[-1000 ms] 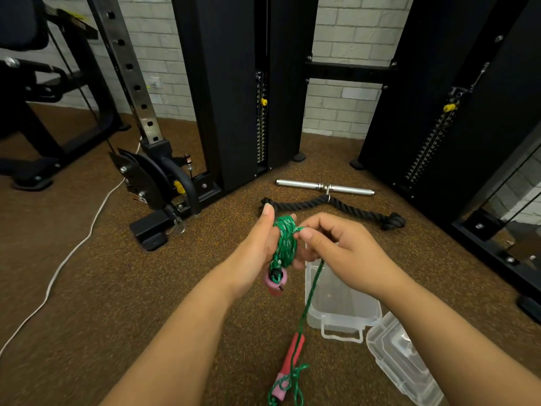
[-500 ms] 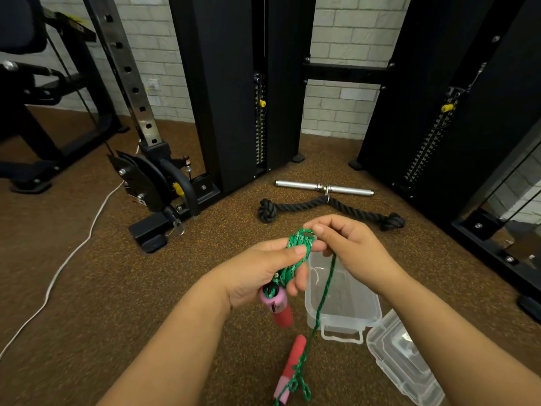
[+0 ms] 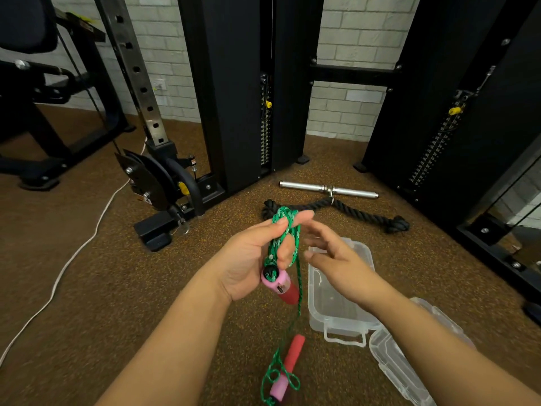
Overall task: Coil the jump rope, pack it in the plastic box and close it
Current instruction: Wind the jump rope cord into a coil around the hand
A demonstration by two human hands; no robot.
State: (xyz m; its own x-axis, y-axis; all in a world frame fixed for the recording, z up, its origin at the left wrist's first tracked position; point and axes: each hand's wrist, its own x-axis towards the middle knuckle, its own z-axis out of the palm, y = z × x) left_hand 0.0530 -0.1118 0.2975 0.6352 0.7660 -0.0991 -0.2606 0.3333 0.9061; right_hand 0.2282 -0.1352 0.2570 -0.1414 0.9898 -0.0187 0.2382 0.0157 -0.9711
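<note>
My left hand (image 3: 251, 259) grips loops of the green braided jump rope (image 3: 285, 230) and its pink-and-red handle (image 3: 279, 285). My right hand (image 3: 336, 259) is spread, empty, above the clear plastic box (image 3: 336, 315); its clear lid (image 3: 395, 361) lies beside it.

Green rope, pink-and-red handles

The jump rope (image 3: 296, 253) is green flecked with white; the plastic box (image 3: 336, 315) is clear; the floor (image 3: 87, 288) is speckled brown.

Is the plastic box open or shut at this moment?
Open. The plastic box sits on the floor with no cover on it, nothing visible inside, and its lid lies separately beside it.
</note>
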